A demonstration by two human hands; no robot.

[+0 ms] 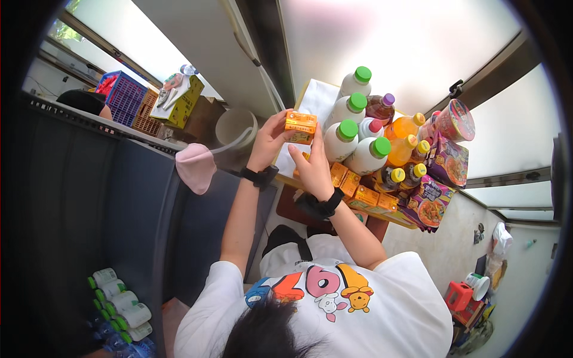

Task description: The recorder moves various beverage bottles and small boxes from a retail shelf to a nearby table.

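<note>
My left hand (271, 138) and my right hand (314, 163) hold an orange drink carton (301, 127) between them, above the left part of a table. The left fingers grip its left side; the right fingers lie along its right side, with the thumb below it. Just right of my hands stand white bottles with green caps (348, 130), a bottle with a red cap (374, 127) and one with a purple cap (380, 106). More orange cartons (366, 198) line the near edge. Orange drink bottles (401, 149) and dark bottles with yellow caps (390, 177) stand farther right.
Purple instant noodle packs (429, 204) and a noodle cup (455, 121) are at the table's right end. A pale bucket (236, 128) and a pink cloth-like item (196, 168) are to the left, with a blue crate (125, 96) beyond. Several green-capped bottles (126, 304) lie lower left.
</note>
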